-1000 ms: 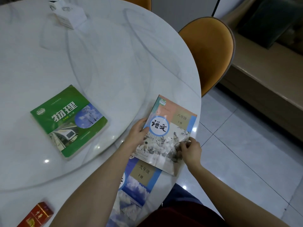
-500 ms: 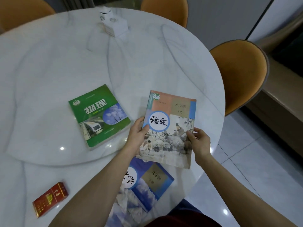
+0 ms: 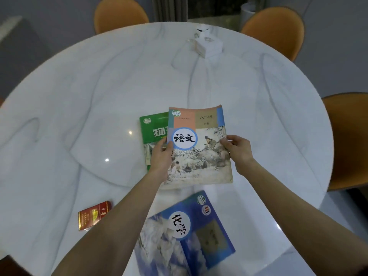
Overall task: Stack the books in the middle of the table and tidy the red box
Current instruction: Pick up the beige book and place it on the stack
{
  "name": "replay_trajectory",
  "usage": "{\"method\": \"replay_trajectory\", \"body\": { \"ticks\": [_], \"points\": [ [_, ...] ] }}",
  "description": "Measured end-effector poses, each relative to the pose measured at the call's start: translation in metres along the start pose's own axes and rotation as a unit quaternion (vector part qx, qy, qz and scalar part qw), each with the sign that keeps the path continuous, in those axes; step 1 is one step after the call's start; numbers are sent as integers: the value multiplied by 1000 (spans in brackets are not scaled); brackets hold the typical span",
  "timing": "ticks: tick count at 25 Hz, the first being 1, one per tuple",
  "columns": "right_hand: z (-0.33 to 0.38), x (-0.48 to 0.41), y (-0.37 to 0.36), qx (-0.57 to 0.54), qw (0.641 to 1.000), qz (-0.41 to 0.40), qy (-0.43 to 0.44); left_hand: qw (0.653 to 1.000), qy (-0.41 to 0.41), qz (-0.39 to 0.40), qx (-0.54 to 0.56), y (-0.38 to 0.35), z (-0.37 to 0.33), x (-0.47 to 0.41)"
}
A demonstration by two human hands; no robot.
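Observation:
I hold the painted-cover Chinese textbook (image 3: 201,148) with both hands, near the middle of the round white marble table (image 3: 99,96). My left hand (image 3: 162,158) grips its left edge and my right hand (image 3: 238,150) grips its right edge. The book overlaps the right part of the green physics book (image 3: 153,132), which lies flat underneath. A blue chemistry book (image 3: 185,236) lies tilted at the near edge of the table. The red box (image 3: 94,215) lies on the table to the near left, beside my left forearm.
A white tissue box (image 3: 208,45) stands at the far side of the table. Orange chairs stand at the far left (image 3: 120,15), far right (image 3: 274,29) and right (image 3: 346,140). A raised round turntable (image 3: 89,148) covers the table's middle.
Both hands have carried the Chinese textbook away from the near right edge toward the middle, so it now overlaps the green book. The blue book beneath it is fully uncovered.

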State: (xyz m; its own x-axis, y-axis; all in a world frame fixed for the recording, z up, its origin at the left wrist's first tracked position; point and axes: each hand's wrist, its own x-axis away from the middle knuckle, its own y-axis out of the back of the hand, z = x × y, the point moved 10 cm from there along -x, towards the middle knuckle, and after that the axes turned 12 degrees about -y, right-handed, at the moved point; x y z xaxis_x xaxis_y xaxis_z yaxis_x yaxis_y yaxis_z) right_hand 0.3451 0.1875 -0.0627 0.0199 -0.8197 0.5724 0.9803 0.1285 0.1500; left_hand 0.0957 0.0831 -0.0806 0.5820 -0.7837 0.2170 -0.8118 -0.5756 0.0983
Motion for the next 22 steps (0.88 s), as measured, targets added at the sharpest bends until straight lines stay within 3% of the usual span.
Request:
{"method": "replay_trajectory", "body": {
  "ticks": [6,12,22],
  "points": [
    [30,-37,-74,67,996,61,9,997,15,-77,-26,50,0,-32],
    [26,-63,-115,105,993,54,-4,990,16,-105,-93,74,15,-55],
    [28,-86,-136,241,969,1,50,946,-34,-49,-318,77,15,-79]
  ]
}}
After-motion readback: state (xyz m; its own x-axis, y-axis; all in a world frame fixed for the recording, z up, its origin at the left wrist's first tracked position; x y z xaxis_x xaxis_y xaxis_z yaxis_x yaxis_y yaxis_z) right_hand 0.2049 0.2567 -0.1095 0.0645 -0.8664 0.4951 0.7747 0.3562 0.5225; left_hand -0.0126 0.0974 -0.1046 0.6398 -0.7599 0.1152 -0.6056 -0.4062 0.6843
